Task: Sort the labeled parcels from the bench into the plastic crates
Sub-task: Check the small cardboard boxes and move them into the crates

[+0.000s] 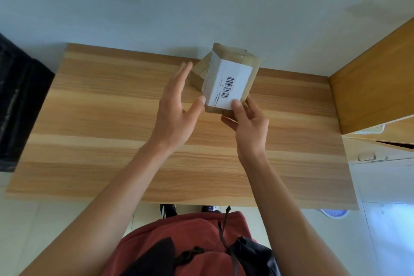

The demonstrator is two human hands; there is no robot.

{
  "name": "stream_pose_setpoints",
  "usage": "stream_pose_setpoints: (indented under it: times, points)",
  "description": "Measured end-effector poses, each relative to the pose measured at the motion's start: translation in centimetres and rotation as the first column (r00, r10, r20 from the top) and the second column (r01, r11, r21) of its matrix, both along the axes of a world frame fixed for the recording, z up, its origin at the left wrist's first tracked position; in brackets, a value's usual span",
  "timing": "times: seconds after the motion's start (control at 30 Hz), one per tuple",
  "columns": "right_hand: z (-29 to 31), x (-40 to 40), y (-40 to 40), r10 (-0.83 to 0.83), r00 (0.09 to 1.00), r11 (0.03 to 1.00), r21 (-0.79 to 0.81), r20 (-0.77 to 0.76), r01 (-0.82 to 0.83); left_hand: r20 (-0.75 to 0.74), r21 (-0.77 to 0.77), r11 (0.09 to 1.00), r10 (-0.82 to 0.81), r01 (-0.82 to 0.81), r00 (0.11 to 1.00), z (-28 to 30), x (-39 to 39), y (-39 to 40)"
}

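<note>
The right hand [248, 126] is gripping the lower corner of a brown parcel [226, 78], thumb pressing on its white barcode label [228, 84], and is holding it tilted above the far edge of the wooden desk [100, 132]. The left hand [177, 114] is lying open with fingers straight, its thumb tip touching the parcel's left side near the label's lower corner. A second brown parcel [198, 77] is sitting on the desk by the far edge, partly hidden behind the held one.
</note>
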State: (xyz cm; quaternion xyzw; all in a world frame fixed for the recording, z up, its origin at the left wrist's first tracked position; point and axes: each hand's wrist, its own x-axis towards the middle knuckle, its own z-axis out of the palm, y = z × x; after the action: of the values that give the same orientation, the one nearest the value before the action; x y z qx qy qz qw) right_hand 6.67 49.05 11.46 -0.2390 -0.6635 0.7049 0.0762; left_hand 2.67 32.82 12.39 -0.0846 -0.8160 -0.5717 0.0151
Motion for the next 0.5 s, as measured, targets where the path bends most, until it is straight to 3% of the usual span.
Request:
stream_pose_setpoints:
  times: [0.13,0.27,0.5]
  points:
    - [1.0,-0.4,-0.9,0.001,0.999,0.961,-0.276,-0.047,-0.014,0.185,0.08,0.995,0.038,-0.054,0.982,-0.3,0.4,0.1]
    - [1.3,-0.6,-1.9,0.036,0.997,0.9,-0.432,-0.064,-0.06,0.213,0.212,0.975,0.018,-0.065,0.977,0.0,0.1,0.8]
    - [1.6,-0.4,-2.5,0.162,0.987,0.862,-0.485,-0.01,-0.146,0.144,0.269,0.95,0.125,-0.16,0.982,0.6,-0.2,0.5]
